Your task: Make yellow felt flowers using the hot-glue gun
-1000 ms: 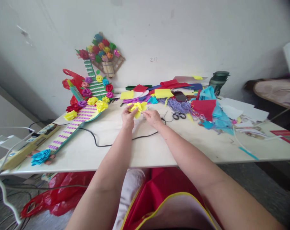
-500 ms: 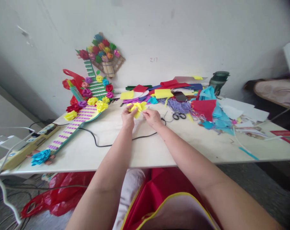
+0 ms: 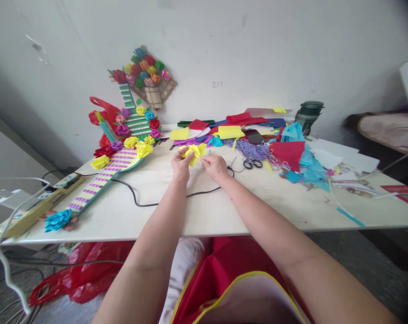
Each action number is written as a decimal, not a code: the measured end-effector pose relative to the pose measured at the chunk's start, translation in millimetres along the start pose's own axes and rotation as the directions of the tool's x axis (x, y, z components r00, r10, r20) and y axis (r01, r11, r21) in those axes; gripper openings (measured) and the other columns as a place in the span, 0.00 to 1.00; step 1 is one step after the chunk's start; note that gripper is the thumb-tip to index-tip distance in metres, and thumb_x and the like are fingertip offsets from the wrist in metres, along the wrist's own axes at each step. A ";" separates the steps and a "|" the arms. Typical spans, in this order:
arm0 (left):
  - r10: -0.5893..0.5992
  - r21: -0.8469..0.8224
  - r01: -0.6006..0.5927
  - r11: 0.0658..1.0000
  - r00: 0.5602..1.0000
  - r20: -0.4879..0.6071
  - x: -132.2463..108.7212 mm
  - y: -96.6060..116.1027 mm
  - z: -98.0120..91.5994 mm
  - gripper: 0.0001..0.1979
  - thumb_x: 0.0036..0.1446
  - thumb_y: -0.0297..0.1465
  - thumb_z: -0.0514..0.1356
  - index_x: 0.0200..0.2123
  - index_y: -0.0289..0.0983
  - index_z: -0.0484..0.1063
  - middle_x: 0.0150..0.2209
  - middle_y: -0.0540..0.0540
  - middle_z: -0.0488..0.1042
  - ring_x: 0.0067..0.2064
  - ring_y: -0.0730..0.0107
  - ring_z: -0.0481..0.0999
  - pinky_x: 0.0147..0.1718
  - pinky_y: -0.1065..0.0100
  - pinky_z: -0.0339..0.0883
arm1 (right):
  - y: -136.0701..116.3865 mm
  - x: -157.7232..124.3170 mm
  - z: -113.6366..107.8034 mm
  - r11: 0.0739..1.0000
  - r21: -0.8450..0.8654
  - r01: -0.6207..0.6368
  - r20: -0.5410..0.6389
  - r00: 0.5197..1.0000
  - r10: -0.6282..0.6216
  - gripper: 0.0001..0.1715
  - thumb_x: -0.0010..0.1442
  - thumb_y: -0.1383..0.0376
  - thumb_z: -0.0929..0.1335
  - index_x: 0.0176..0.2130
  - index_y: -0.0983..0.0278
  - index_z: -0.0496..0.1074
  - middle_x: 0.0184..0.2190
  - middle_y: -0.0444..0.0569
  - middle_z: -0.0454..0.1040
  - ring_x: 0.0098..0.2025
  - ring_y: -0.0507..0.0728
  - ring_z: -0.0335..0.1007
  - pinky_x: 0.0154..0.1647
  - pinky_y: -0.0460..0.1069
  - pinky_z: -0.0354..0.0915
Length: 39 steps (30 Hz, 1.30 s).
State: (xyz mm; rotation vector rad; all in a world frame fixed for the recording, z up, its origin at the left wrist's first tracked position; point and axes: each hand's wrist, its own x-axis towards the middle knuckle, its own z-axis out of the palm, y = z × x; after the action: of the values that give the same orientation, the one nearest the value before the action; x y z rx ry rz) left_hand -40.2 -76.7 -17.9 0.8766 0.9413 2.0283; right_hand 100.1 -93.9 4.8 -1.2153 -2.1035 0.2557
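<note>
A yellow paper flower (image 3: 194,153) is held just above the white table (image 3: 224,211), between both hands. My left hand (image 3: 181,165) is closed round the flower's left side. My right hand (image 3: 216,166) pinches its right edge with thumb and forefinger. A black cable (image 3: 163,200) runs across the table under my wrists.
A striped board with paper flowers (image 3: 112,168) lies at the left, a flower-decorated piece (image 3: 146,83) leans on the wall. Coloured paper sheets (image 3: 230,128), purple yarn (image 3: 253,150), scissors (image 3: 252,164), a phone (image 3: 254,136) and a dark bottle (image 3: 308,114) crowd the back. A power strip (image 3: 35,207) sits far left.
Both hands stay on the yellow flower with only small finger shifts. The view has drifted slightly.
</note>
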 end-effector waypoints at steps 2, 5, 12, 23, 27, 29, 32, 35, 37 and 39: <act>0.003 0.007 -0.003 1.000 1.000 -0.005 0.3 -0.3 0.1 0.30 0.27 0.37 0.77 0.37 0.36 0.74 0.31 0.49 0.75 0.35 0.66 0.77 0.36 0.66 0.68 | 0.0 0.4 0.4 1.000 -0.007 -0.025 -0.005 1.000 0.025 0.19 0.64 0.66 0.64 0.50 0.61 0.79 0.39 0.50 0.82 0.44 0.56 0.76 0.46 0.47 0.65; 0.007 0.003 -0.007 1.000 1.000 -0.009 0.3 -0.4 0.5 0.30 0.26 0.37 0.77 0.37 0.37 0.74 0.30 0.50 0.75 0.34 0.68 0.77 0.36 0.66 0.68 | 0.0 0.9 0.4 1.000 -0.017 -0.024 0.002 1.000 0.024 0.19 0.65 0.66 0.63 0.50 0.61 0.78 0.40 0.49 0.83 0.44 0.57 0.76 0.46 0.48 0.65; 0.028 -0.012 -0.028 1.000 0.999 0.019 -3.0 0.1 2.2 0.26 0.28 0.37 0.77 0.34 0.36 0.75 0.30 0.50 0.75 0.31 0.72 0.74 0.34 0.68 0.67 | -4.2 -3.3 -4.5 0.986 -0.165 0.011 -0.022 1.000 -0.015 0.19 0.69 0.63 0.61 0.48 0.62 0.79 0.46 0.53 0.81 0.46 0.57 0.76 0.44 0.47 0.63; 0.016 0.020 -0.017 1.000 1.000 0.021 -3.5 -0.8 2.9 0.23 0.28 0.39 0.77 0.28 0.36 0.76 0.26 0.50 0.74 0.28 0.71 0.73 0.31 0.68 0.65 | -12.4 -6.6 -11.3 0.951 -0.308 0.016 0.026 1.000 -0.008 0.22 0.71 0.62 0.57 0.46 0.63 0.77 0.46 0.54 0.80 0.45 0.58 0.75 0.39 0.48 0.61; 0.009 0.009 -0.010 1.000 1.000 0.027 -5.4 0.3 3.0 0.22 0.29 0.39 0.77 0.27 0.35 0.77 0.26 0.49 0.75 0.28 0.71 0.73 0.31 0.68 0.66 | -13.8 -8.2 -12.1 0.943 -0.332 0.001 0.025 1.000 0.008 0.23 0.71 0.62 0.56 0.46 0.64 0.77 0.45 0.55 0.80 0.45 0.59 0.76 0.38 0.49 0.60; 0.009 0.010 -0.009 1.000 1.000 0.028 -5.2 -0.4 2.8 0.22 0.28 0.40 0.77 0.27 0.36 0.76 0.26 0.49 0.75 0.28 0.72 0.73 0.32 0.68 0.66 | -14.1 -8.8 -11.5 0.939 -0.343 -0.012 0.019 1.000 0.020 0.23 0.71 0.61 0.56 0.47 0.64 0.77 0.45 0.55 0.80 0.44 0.60 0.76 0.37 0.49 0.60; 0.010 0.014 -0.010 1.000 1.000 0.025 -4.3 -1.9 2.7 0.22 0.29 0.40 0.77 0.27 0.36 0.76 0.26 0.49 0.75 0.29 0.71 0.73 0.32 0.67 0.66 | -13.1 -8.3 -8.5 0.936 -0.353 -0.017 0.014 1.000 0.023 0.23 0.71 0.60 0.56 0.47 0.65 0.76 0.44 0.56 0.80 0.43 0.60 0.75 0.36 0.49 0.59; 0.010 0.016 -0.010 1.000 1.000 0.021 -4.1 -2.2 2.8 0.21 0.30 0.40 0.77 0.27 0.36 0.77 0.26 0.49 0.75 0.30 0.69 0.74 0.33 0.67 0.66 | -10.9 -6.3 -4.0 0.938 -0.346 0.000 0.007 1.000 0.003 0.23 0.71 0.63 0.55 0.46 0.66 0.76 0.45 0.56 0.80 0.44 0.59 0.75 0.36 0.49 0.59; 0.008 0.018 -0.009 1.000 1.000 0.017 -4.5 -1.8 3.2 0.22 0.29 0.40 0.77 0.27 0.35 0.77 0.26 0.48 0.75 0.31 0.68 0.74 0.34 0.66 0.66 | -9.7 -5.2 -2.1 0.941 -0.339 0.016 0.008 1.000 -0.014 0.23 0.71 0.65 0.55 0.45 0.65 0.77 0.46 0.56 0.79 0.44 0.59 0.74 0.37 0.49 0.59; 0.007 0.014 -0.007 1.000 1.000 0.012 -5.0 -1.4 3.7 0.22 0.29 0.40 0.77 0.27 0.35 0.77 0.26 0.49 0.75 0.30 0.69 0.74 0.33 0.66 0.66 | -9.6 -5.2 -2.1 0.943 -0.331 0.030 0.019 0.999 -0.025 0.23 0.70 0.66 0.55 0.45 0.65 0.77 0.46 0.55 0.79 0.45 0.58 0.74 0.37 0.49 0.59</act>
State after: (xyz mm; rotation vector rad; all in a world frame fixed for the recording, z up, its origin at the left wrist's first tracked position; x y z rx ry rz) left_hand -34.2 -78.8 -18.6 0.8998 0.9480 2.0229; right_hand 96.5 -103.7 8.6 -1.3750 -2.2361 -0.1102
